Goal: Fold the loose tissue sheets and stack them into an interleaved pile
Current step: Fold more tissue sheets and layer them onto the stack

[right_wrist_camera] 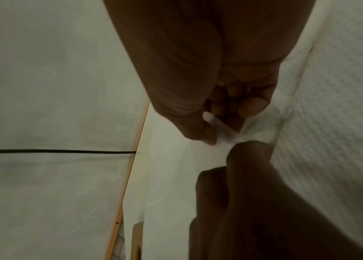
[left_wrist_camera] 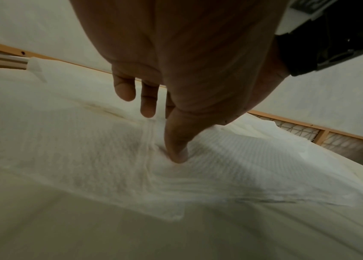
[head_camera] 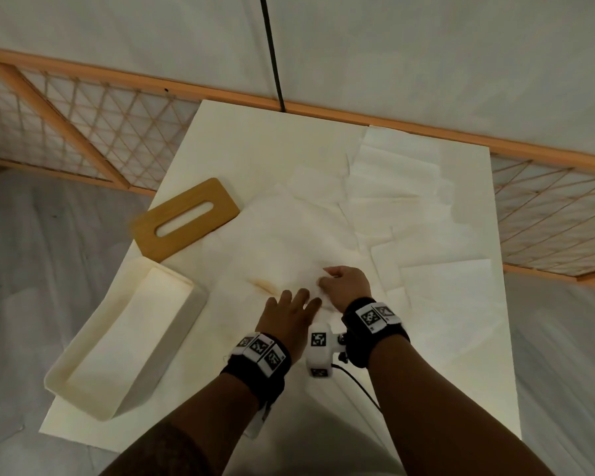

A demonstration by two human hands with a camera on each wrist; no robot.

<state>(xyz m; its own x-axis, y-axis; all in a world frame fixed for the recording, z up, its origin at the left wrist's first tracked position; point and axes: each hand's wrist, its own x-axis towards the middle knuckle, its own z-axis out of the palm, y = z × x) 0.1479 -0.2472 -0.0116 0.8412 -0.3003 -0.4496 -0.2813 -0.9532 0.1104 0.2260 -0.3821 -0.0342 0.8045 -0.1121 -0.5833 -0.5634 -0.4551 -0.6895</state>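
A crumpled white tissue sheet (head_camera: 282, 255) lies at the middle of the white table (head_camera: 220, 139). My left hand (head_camera: 294, 302) lies flat on the sheet's near edge with its fingers straight. In the left wrist view its thumb (left_wrist_camera: 177, 149) presses down into the textured tissue (left_wrist_camera: 87, 158). Just to the right, my right hand (head_camera: 337, 280) has its fingers curled. In the right wrist view, its thumb and fingers (right_wrist_camera: 222, 133) pinch a fold of the tissue (right_wrist_camera: 331, 123), close to the left hand's fingertips (right_wrist_camera: 249, 167).
Several loose sheets (head_camera: 409, 187) overlap across the table's right half. A wooden lid with a slot (head_camera: 186, 218) and an open white box (head_camera: 124, 338) sit at the left. A wooden lattice rail (head_camera: 83, 125) and a black cable (head_camera: 272, 53) run behind the table.
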